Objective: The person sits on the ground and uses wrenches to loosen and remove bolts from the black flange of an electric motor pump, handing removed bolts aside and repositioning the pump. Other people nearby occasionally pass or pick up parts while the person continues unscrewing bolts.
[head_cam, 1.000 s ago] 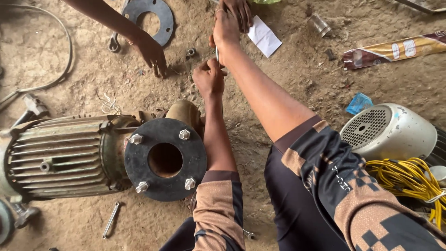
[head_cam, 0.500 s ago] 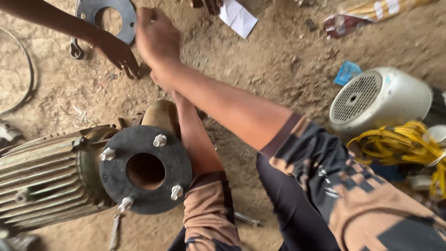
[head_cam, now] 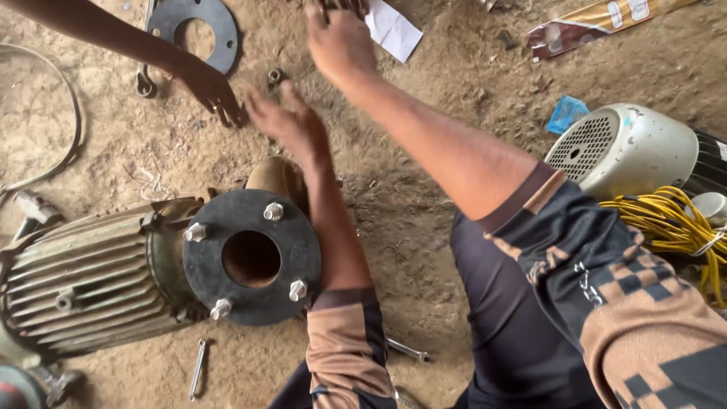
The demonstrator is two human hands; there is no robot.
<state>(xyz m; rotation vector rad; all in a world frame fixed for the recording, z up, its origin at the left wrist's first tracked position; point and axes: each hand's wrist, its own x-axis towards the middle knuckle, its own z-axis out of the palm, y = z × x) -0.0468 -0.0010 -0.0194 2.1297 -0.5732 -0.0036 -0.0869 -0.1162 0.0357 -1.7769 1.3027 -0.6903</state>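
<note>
At lower left the ribbed pump body (head_cam: 83,280) is lying on the dirt floor (head_cam: 424,227), its black flange (head_cam: 254,257) carrying four bolts. It is looking heavy and rigid, best gripped by the flange rim. Above, a co-worker's hand (head_cam: 208,87) is touching the ground. The left hand (head_cam: 284,121) is hovering open near a small nut (head_cam: 275,76); the right hand (head_cam: 341,42) is reaching at top centre, grip unclear. Open dirt is lying rightward.

Small metal nut (head_cam: 276,75) lies on sandy ground just beyond left hand's fingertips, apart from them. White paper scrap (head_cam: 394,29), flat on ground, partly under right hand at top edge.
</note>
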